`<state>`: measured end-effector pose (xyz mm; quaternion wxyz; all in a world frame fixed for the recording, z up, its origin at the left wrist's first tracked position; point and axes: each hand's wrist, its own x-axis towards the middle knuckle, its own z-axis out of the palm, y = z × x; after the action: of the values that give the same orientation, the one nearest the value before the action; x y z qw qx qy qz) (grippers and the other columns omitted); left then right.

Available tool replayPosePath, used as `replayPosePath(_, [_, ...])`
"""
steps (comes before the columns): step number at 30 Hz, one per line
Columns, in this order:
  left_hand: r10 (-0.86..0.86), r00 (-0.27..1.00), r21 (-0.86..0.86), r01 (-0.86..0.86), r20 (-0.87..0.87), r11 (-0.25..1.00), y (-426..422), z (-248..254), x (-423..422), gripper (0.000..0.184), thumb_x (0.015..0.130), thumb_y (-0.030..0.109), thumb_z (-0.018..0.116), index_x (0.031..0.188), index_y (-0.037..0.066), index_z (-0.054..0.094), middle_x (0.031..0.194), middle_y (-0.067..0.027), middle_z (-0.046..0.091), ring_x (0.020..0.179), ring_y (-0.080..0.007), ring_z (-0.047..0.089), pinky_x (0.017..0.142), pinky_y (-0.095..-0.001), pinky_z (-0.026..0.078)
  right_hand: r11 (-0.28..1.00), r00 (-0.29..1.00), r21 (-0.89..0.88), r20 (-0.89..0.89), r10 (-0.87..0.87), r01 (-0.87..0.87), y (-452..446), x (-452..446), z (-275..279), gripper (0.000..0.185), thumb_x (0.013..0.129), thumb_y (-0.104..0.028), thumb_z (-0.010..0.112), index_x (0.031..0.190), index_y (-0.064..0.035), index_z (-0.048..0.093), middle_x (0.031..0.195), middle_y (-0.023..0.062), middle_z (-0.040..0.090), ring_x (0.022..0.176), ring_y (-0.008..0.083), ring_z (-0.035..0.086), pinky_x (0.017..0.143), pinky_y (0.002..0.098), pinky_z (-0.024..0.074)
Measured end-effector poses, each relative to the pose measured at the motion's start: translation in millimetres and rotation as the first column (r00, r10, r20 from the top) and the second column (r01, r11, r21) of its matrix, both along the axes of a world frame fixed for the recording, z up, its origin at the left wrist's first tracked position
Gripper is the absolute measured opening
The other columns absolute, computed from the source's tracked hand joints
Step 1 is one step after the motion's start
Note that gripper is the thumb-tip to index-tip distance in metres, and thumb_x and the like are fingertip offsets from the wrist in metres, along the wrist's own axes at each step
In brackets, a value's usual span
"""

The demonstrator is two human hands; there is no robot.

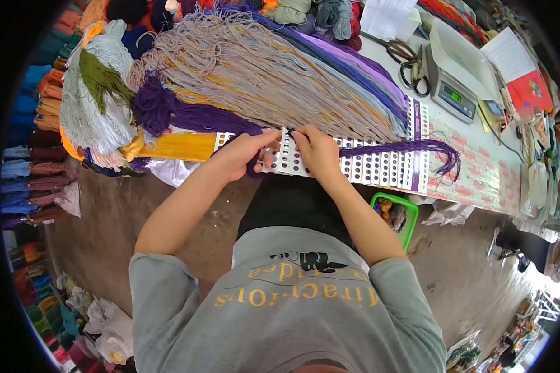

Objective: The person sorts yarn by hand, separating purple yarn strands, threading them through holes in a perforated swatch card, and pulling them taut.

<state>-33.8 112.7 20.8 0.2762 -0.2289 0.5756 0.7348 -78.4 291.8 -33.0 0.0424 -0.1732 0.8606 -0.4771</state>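
Observation:
A row of white punched cards lies along the table's near edge, in front of my body. My left hand is over the left cards, its fingers curled on dark purple thread that also loops below the palm. Close beside it, my right hand is closed in a pinch at a card's upper edge, with a bit of dark thread at the fingertips. From under the right hand, a purple strand bundle runs across the cards to a loose, frayed end at the right.
Beyond the cards spreads a large heap of beige, yellow and blue threads. Black-handled scissors and a digital scale stand at the back right. Grey-white and olive hanks hang at the left. A green basket sits below the table.

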Motion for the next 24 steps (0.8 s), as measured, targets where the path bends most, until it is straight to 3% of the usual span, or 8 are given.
replayPosePath(2, [-0.067, 0.992, -0.220, 0.042, -0.106, 0.975, 8, -3, -3, 0.030, 0.088, 0.022, 0.054, 0.111, 0.002, 0.054, 0.089, -0.0048, 0.060, 0.049, -0.0084, 0.051, 0.039, -0.0201, 0.030, 1.000, 1.000, -0.003, 0.012, -0.007, 0.008, -1, 1, 0, 0.017, 0.083, -0.022, 0.060, 0.089, -0.0066, 0.064, 0.069, 0.0088, 0.064, 0.062, 0.0246, 0.062, 0.059, 0.0327, 0.0471])
replayPosePath(5, [-0.055, 0.990, -0.244, 0.022, -0.128, 0.969, 6, -13, -11, 0.024, 0.085, 0.015, 0.054, 0.105, 0.002, 0.057, 0.075, -0.0023, 0.060, 0.042, -0.0070, 0.046, 0.036, -0.0207, 0.028, 1.000, 0.996, -0.014, -0.088, 0.016, -0.018, 0, 1, 1, 0.018, 0.081, -0.023, 0.062, 0.088, -0.0068, 0.065, 0.069, 0.0088, 0.064, 0.061, 0.0223, 0.061, 0.058, 0.0313, 0.0468])
replayPosePath(12, [-0.092, 0.991, -0.256, 0.064, -0.099, 0.964, 8, -26, -25, 0.015, 0.081, 0.010, 0.053, 0.089, 0.001, 0.062, 0.062, -0.0022, 0.059, 0.040, -0.0069, 0.044, 0.036, -0.0223, 0.028, 0.993, 0.947, 0.029, 0.304, 0.100, -0.114, 0, -19, 14, 0.025, 0.079, -0.030, 0.061, 0.092, -0.0095, 0.064, 0.071, 0.0076, 0.064, 0.063, 0.0190, 0.060, 0.061, 0.0299, 0.0455])
replayPosePath(14, [-0.195, 0.960, -0.474, 0.080, -0.199, 0.877, 8, -28, -22, 0.015, 0.082, 0.012, 0.053, 0.086, 0.001, 0.063, 0.065, -0.0039, 0.061, 0.040, -0.0075, 0.046, 0.037, -0.0239, 0.031, 0.988, 0.928, 0.044, 0.351, 0.121, -0.146, -2, -17, 19, 0.026, 0.079, -0.031, 0.059, 0.094, -0.0104, 0.062, 0.073, 0.0077, 0.064, 0.065, 0.0208, 0.061, 0.062, 0.0315, 0.0456])
replayPosePath(16, [-0.145, 0.908, -0.712, -0.201, -0.393, 0.672, 6, -36, -10, 0.017, 0.082, 0.015, 0.055, 0.086, 0.001, 0.063, 0.068, -0.0057, 0.064, 0.040, -0.0085, 0.047, 0.037, -0.0252, 0.034, 0.976, 0.987, 0.197, 0.147, 0.065, -0.094, -3, -10, 25, 0.024, 0.079, -0.029, 0.059, 0.094, -0.0101, 0.058, 0.074, 0.0096, 0.065, 0.071, 0.0307, 0.062, 0.063, 0.0403, 0.0464])
replayPosePath(18, [-0.224, 0.843, -0.726, -0.250, -0.488, 0.640, -7, -42, -14, 0.020, 0.084, 0.017, 0.056, 0.094, 0.001, 0.062, 0.072, -0.0067, 0.065, 0.039, -0.0080, 0.046, 0.037, -0.0243, 0.034, 0.980, 0.994, 0.185, 0.096, 0.060, -0.077, -2, -9, 17, 0.023, 0.079, -0.028, 0.058, 0.095, -0.0104, 0.057, 0.074, 0.0102, 0.065, 0.070, 0.0314, 0.062, 0.063, 0.0413, 0.0463])
replayPosePath(20, [0.074, 0.951, -0.346, -0.181, -0.300, 0.921, -15, -37, -12, 0.024, 0.086, 0.018, 0.056, 0.100, -0.001, 0.058, 0.074, -0.0085, 0.066, 0.038, -0.0061, 0.042, 0.036, -0.0218, 0.032, 0.976, 0.995, 0.201, 0.069, 0.068, -0.081, -4, -7, 14, 0.025, 0.079, -0.029, 0.057, 0.097, -0.0119, 0.056, 0.075, 0.0091, 0.064, 0.071, 0.0308, 0.062, 0.063, 0.0405, 0.0462])
replayPosePath(24, [0.110, 0.972, -0.317, -0.174, -0.209, 0.932, -5, -21, -12, 0.021, 0.086, 0.020, 0.056, 0.090, 0.000, 0.061, 0.072, -0.0077, 0.066, 0.039, -0.0065, 0.042, 0.037, -0.0217, 0.033, 0.966, 0.996, 0.249, 0.062, 0.059, -0.073, -8, -6, 11, 0.026, 0.079, -0.030, 0.057, 0.098, -0.0127, 0.056, 0.075, 0.0083, 0.064, 0.072, 0.0293, 0.062, 0.063, 0.0399, 0.0461])
